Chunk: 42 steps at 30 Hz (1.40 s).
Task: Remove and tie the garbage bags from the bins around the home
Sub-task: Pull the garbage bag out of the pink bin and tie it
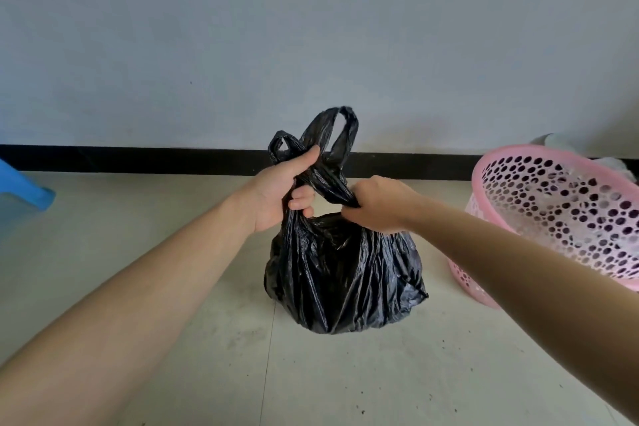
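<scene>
Left hand, right hand grip garbage bag handles; pink bin partly cropped.

No text, label, brand, number or sign can be read anywhere in this view. The black garbage bag, the pink perforated bin and the pale wall all show plain surfaces.
</scene>
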{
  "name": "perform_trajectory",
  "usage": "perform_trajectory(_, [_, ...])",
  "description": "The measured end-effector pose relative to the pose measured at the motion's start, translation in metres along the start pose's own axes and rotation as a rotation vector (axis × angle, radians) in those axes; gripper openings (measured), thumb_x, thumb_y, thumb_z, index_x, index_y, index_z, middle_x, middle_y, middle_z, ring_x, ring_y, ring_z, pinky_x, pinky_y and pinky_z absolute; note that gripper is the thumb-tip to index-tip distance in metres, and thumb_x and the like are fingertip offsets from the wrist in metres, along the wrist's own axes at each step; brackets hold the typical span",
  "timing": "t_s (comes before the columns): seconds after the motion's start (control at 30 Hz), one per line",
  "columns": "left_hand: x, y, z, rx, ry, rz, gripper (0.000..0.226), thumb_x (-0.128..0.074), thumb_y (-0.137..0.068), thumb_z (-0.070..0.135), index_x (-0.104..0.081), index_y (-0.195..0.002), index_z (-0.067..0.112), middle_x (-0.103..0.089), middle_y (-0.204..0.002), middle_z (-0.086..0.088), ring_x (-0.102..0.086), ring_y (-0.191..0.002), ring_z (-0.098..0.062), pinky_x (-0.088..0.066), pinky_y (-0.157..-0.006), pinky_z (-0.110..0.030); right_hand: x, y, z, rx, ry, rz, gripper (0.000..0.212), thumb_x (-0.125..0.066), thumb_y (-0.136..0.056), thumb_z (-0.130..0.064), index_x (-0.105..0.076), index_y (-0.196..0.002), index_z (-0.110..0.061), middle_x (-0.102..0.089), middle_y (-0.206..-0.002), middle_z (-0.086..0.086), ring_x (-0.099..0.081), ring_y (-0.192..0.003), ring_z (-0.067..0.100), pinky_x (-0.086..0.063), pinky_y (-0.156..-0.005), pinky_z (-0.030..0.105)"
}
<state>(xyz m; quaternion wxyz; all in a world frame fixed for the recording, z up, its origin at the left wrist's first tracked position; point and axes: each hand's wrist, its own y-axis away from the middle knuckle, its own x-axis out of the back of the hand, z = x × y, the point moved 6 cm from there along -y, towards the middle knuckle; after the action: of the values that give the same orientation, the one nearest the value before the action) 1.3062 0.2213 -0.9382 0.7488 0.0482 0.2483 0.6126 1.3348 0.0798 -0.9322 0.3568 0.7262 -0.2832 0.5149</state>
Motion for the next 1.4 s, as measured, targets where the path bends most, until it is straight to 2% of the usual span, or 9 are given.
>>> perform_trajectory(0.07, [-0.001,0.002,0.002,0.013,0.024,-0.033,0.039,-0.057,-0.096,0.051,-0.064,-0.077,0.017,-0.027,-0.047,0.003,-0.027,-0.045,-0.015,-0.041,-0.062,-0.031,-0.006,-0.002,0.008,-0.02,-0.26,-0.107,0.034,-0.066,-0.088,-0.051,-0.057,-0.108,-0.025,-0.064,-0.092,-0.006,-0.063,-0.086,0.016,-0.05,-0.078,0.028])
perform_trajectory(0.17, [-0.001,0.005,0.002,0.013,-0.012,-0.057,0.051,-0.05,-0.099,0.052,-0.067,-0.063,0.02,-0.034,-0.046,0.002,-0.028,-0.052,-0.018,-0.041,-0.067,-0.032,-0.002,0.002,0.018,-0.062,-0.682,-0.173,0.104,-0.068,-0.064,-0.08,-0.033,-0.147,-0.028,-0.052,-0.132,-0.006,-0.053,-0.119,0.013,-0.04,-0.105,0.035])
perform_trajectory(0.37, [0.005,0.007,0.008,-0.046,-0.07,0.015,0.034,-0.067,-0.089,0.052,-0.063,-0.085,0.019,-0.039,-0.051,0.002,-0.029,-0.05,-0.016,-0.038,-0.065,-0.033,0.04,-0.007,0.028,-0.066,-1.287,0.156,0.079,-0.051,-0.075,-0.081,-0.049,-0.138,-0.035,-0.062,-0.127,-0.003,-0.061,-0.09,0.013,-0.047,-0.081,0.03])
perform_trajectory(0.53, [0.003,0.007,0.004,-0.049,-0.15,0.029,0.036,-0.063,-0.093,0.048,-0.066,-0.088,0.013,-0.053,-0.055,-0.002,-0.035,-0.05,-0.017,-0.037,-0.065,-0.033,0.061,-0.007,0.024,0.013,-1.241,0.37,0.015,-0.067,-0.093,-0.033,-0.073,-0.096,-0.019,-0.071,-0.088,-0.001,-0.053,-0.06,0.005,-0.043,-0.058,0.021])
perform_trajectory(0.7, [0.015,-0.002,0.003,-0.108,0.083,0.028,0.038,-0.058,-0.095,0.045,-0.07,-0.115,0.016,-0.076,-0.098,-0.01,-0.046,-0.052,-0.011,-0.041,-0.059,-0.025,0.072,0.0,0.038,0.031,-1.289,0.538,0.012,-0.066,-0.095,-0.02,-0.074,-0.089,-0.014,-0.069,-0.08,-0.001,-0.061,-0.069,0.008,-0.054,-0.071,0.021])
perform_trajectory(0.8, [0.028,-0.006,0.005,-0.16,0.178,0.076,0.033,-0.059,-0.096,0.037,-0.069,-0.115,0.013,-0.074,-0.116,-0.015,-0.055,-0.059,-0.01,-0.044,-0.053,-0.021,0.065,0.003,0.038,-0.01,-1.426,0.334,0.007,-0.067,-0.092,-0.012,-0.072,-0.095,-0.007,-0.074,-0.084,0.004,-0.069,-0.073,0.011,-0.059,-0.073,0.021])
perform_trajectory(1.03, [0.037,-0.008,0.008,-0.207,0.254,0.159,0.019,-0.064,-0.087,0.004,-0.07,-0.104,0.009,-0.076,-0.101,-0.013,-0.063,-0.061,-0.009,-0.043,-0.052,-0.019,-0.007,0.011,0.023,-0.19,-1.137,-0.383,0.023,-0.069,-0.088,-0.008,-0.067,-0.111,-0.001,-0.074,-0.107,0.016,-0.072,-0.102,0.027,-0.059,-0.088,0.032])
perform_trajectory(1.3, [0.035,0.0,0.022,-0.265,0.067,0.097,0.018,-0.059,-0.09,-0.003,-0.072,-0.097,0.007,-0.069,-0.079,-0.006,-0.059,-0.061,-0.014,-0.05,-0.064,-0.028,0.008,-0.007,0.035,-0.155,-0.884,0.111,0.065,-0.078,-0.082,-0.036,-0.042,-0.135,-0.024,-0.05,-0.133,0.003,-0.051,-0.125,0.022,-0.042,-0.11,0.044])
perform_trajectory(1.4, [0.022,0.003,0.023,-0.263,-0.065,0.01,0.017,-0.061,-0.088,0.001,-0.074,-0.092,0.012,-0.068,-0.073,-0.007,-0.06,-0.061,-0.018,-0.051,-0.068,-0.031,0.008,-0.006,0.025,-0.052,-0.815,0.065,0.087,-0.081,-0.079,-0.033,-0.028,-0.148,-0.04,-0.036,-0.149,-0.001,-0.036,-0.137,0.015,-0.031,-0.112,0.038])
